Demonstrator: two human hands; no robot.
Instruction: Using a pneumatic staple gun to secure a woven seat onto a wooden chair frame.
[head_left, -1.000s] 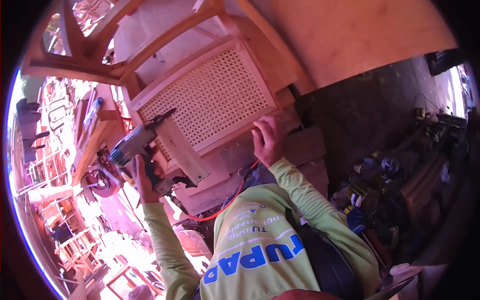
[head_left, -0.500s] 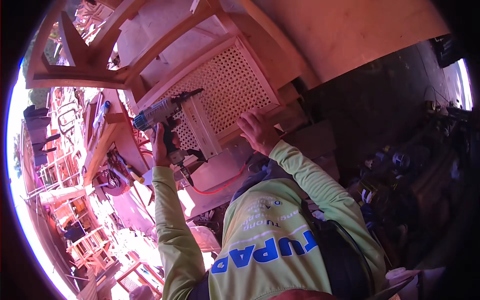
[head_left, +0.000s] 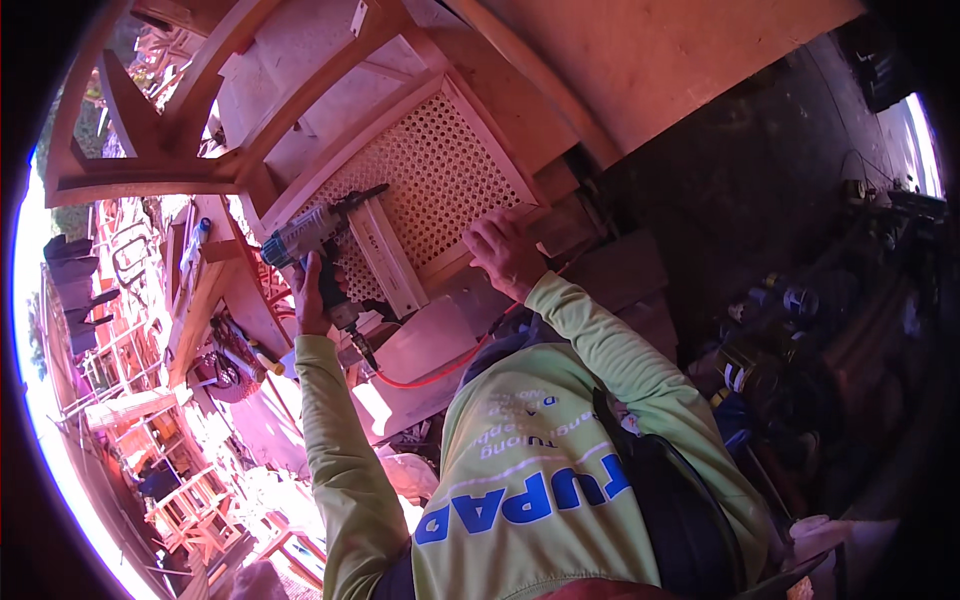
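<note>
A pneumatic nail gun [head_left: 310, 233] with a grey body, dark handle and long pale magazine [head_left: 387, 258] lies across a woven cane panel [head_left: 440, 150] set in a wooden frame. Around its handle my left hand [head_left: 311, 295] is closed, and the nose points to the right over the cane. A red air hose [head_left: 420, 383] runs from the handle's base toward my body. My right hand [head_left: 508, 257] rests at the frame's near right corner, fingers bent over the wooden edge. Its thumb is partly hidden.
Curved wooden chair parts [head_left: 150, 180] stand at the far left. A large wooden board [head_left: 650, 60] lies at the upper right. Pliers-like tools [head_left: 250, 350] hang left of my left forearm. Dim clutter [head_left: 770, 340] fills the right, and wooden chair frames [head_left: 195, 515] stand lower left.
The whole view has shifted slightly, with the panel and both hands a little further left. My grip on the nail gun and my right hand's place at the frame look unchanged.
</note>
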